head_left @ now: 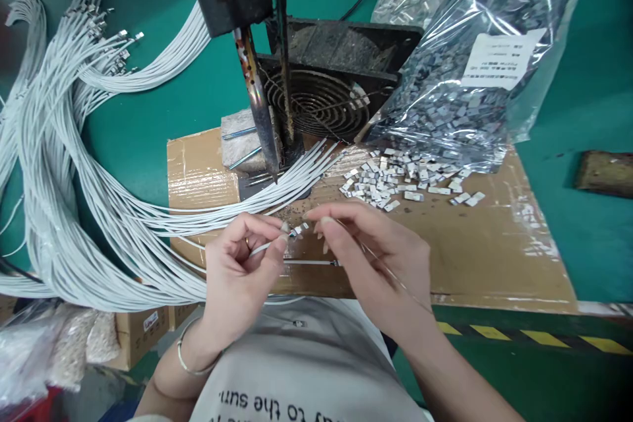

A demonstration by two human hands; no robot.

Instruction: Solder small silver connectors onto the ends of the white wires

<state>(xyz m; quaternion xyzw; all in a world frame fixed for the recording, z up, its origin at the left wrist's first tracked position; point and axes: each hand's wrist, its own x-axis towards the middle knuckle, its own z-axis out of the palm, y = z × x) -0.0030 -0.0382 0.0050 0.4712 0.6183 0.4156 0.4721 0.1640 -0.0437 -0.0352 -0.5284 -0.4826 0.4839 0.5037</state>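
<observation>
Heat-stained metal soldering iron (257,97) hangs tip-down, likely needing no holding. On its near side, left hand (247,267) pinches round white cable (260,248), presumably steadying small silvery connector (298,231); right hand (378,257) curls over thin silvery strand (394,275) (can't tell whether it pinches).

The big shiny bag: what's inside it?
The bag is see-through, showing many small blocky pieces. The white label hides what's right behind it, and the outer pieces cover whatever lies deeper.
</observation>
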